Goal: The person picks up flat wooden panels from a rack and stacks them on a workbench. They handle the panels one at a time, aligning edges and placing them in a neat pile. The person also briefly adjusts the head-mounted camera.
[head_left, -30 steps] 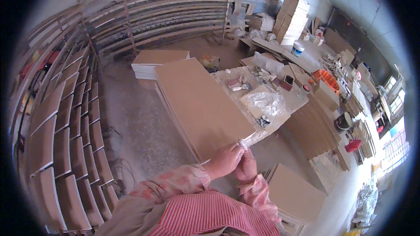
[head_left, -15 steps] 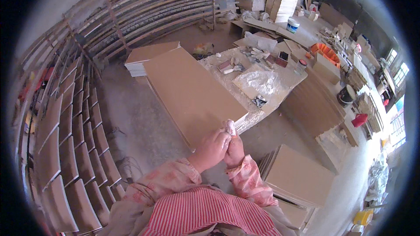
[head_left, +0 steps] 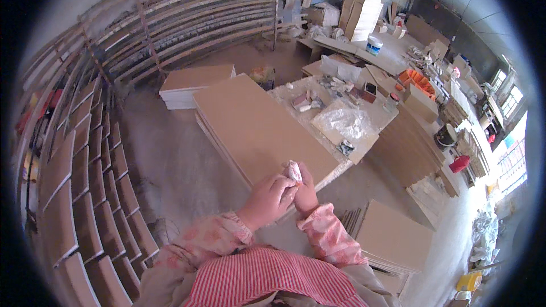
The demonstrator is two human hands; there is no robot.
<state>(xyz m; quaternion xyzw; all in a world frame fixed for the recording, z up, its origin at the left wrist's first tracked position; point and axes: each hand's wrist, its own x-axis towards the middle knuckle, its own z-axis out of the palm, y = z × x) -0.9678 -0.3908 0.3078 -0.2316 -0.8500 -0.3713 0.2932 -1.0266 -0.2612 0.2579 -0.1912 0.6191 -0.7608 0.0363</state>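
My two hands meet over the near end of a stack of flat brown boards. My left hand (head_left: 267, 198) is closed, its fingers bent against the right. My right hand (head_left: 306, 193) is closed too, side by side with it. Between them a small whitish, wrapped-looking piece (head_left: 293, 171) sticks up; I cannot tell whether it is a covered finger or a loose thing. Beneath, the top board (head_left: 256, 125) lies bare and smooth, with its long side slanting away to the far left.
A dusty worktable (head_left: 296, 82) beyond the boards carries a clear plastic sheet (head_left: 344, 120) and small tools. More boards (head_left: 395, 236) are stacked at the near right. Tilted panels (head_left: 108, 216) fill a rack on the left. A smaller board stack (head_left: 196, 79) stands at the far left.
The view has tilted slightly, so the surroundings sit shifted. My hands stay together; the fingers have shifted, and the whitish piece now leans the other way between them.
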